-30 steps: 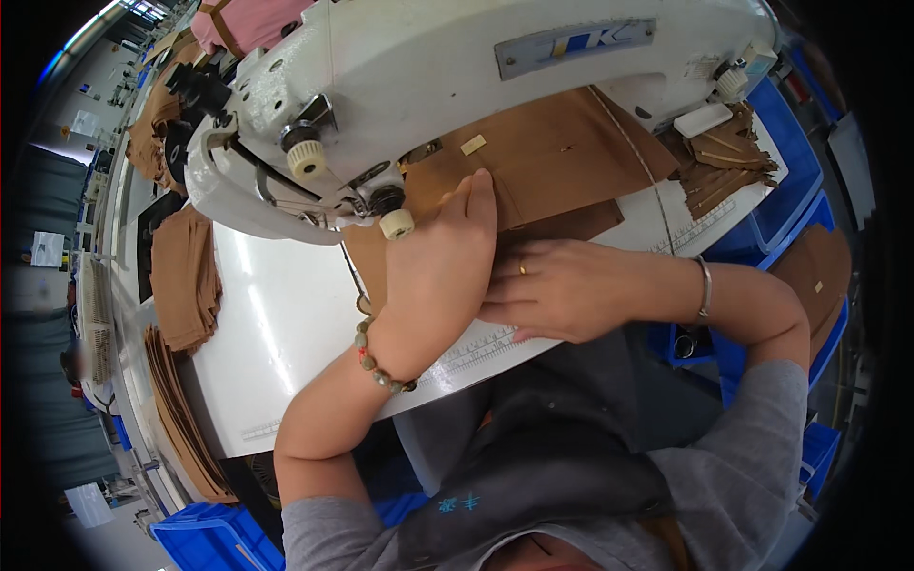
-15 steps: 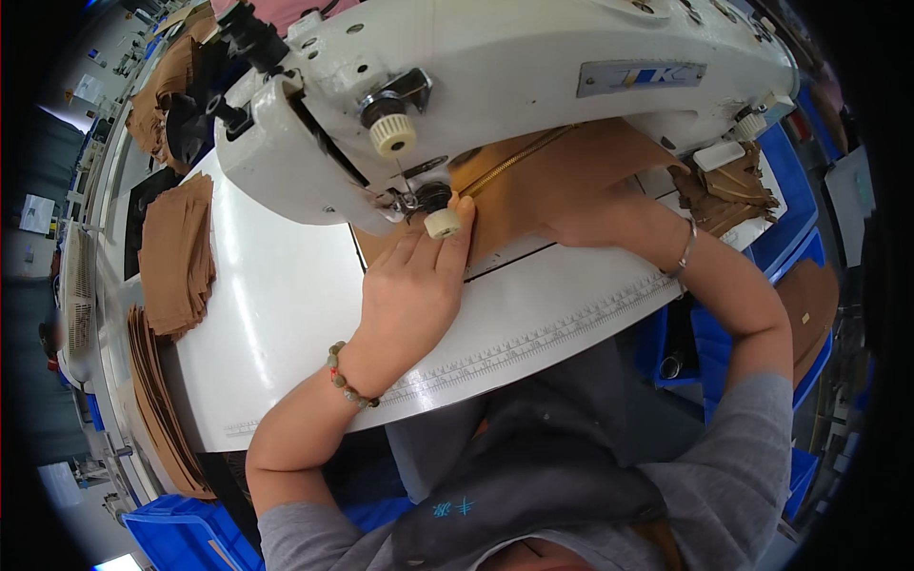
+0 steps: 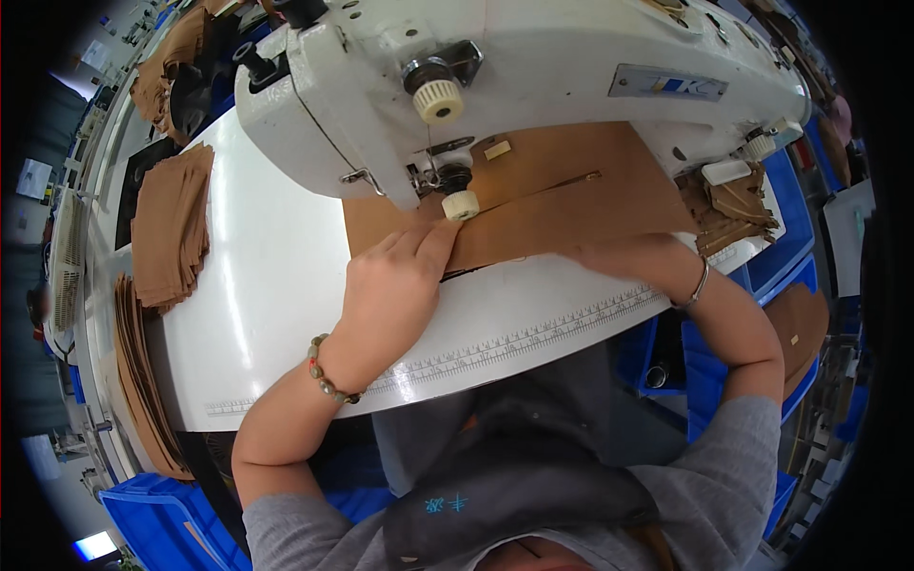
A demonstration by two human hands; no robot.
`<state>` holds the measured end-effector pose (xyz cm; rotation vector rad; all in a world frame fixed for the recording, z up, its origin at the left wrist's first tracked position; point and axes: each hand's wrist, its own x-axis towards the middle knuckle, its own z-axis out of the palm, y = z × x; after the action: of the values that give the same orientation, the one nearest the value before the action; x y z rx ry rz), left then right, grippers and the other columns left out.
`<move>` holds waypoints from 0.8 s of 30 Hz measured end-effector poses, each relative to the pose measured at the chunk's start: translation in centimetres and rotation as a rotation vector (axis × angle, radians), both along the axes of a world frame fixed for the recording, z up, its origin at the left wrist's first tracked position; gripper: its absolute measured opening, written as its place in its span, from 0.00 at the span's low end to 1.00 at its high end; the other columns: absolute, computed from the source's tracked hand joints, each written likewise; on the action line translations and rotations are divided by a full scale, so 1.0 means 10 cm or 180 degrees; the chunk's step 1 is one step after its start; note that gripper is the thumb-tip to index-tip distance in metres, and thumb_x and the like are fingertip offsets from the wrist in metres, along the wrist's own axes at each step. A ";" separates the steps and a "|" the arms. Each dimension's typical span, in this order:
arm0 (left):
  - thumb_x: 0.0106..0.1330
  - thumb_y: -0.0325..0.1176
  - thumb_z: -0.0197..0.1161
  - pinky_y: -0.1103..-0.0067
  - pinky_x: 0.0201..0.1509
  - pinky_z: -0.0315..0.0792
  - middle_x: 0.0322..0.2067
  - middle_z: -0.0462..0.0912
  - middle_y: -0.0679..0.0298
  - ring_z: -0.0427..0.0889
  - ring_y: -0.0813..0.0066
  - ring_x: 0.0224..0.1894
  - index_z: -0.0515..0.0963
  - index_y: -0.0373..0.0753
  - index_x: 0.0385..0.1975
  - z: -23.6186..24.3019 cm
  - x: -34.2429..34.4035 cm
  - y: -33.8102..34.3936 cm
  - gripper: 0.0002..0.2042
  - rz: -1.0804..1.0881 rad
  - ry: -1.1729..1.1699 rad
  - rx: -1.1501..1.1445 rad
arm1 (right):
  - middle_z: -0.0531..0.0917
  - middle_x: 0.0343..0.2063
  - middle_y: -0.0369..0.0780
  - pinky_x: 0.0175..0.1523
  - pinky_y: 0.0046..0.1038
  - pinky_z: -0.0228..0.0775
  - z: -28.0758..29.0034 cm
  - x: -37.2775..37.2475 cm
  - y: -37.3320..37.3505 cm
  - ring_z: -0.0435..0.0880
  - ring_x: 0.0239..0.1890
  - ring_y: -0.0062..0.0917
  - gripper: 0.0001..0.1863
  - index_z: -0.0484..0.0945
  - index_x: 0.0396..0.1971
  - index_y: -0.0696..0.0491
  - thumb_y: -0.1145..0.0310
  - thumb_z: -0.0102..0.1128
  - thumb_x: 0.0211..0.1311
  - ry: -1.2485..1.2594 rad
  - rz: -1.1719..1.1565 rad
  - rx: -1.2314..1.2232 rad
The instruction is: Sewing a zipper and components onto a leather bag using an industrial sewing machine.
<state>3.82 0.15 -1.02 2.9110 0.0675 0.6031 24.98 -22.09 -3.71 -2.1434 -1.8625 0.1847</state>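
Currently, hands apart: left hand (image 3: 392,290) rests unclenched on brown panel (image 3: 571,205) beside sewing machine (image 3: 543,81); right hand (image 3: 640,259), near edge, grip unclear. I'd hold panel flat, untugged.

Left grip (image 3: 393,284) lies palm-down, fingers (image 3: 435,244) extended; right grip (image 3: 633,257) (elbow (image 3: 764,360) bent) points leftward.

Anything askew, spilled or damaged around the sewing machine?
Nothing looks spilled or plainly damaged. What looks untidy is a rumpled brown pile near the right end of the sewing machine: its pieces lie jumbled, unlike the neater brown stack at left. The brown sheet under the machine looks flat.
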 end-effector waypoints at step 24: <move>0.54 0.18 0.62 0.69 0.56 0.79 0.51 0.87 0.54 0.85 0.56 0.54 0.82 0.34 0.55 0.05 -0.12 0.13 0.25 -0.0120 0.0248 -0.0053 | 0.86 0.43 0.42 0.44 0.36 0.81 0.66 -0.35 0.01 0.87 0.43 0.35 0.22 0.83 0.48 0.55 0.62 0.76 0.54 -0.1115 0.0449 0.1393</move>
<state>2.59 1.46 -0.49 2.9121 0.0270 0.4806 21.47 -21.95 2.92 -1.8262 -2.0046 -0.5536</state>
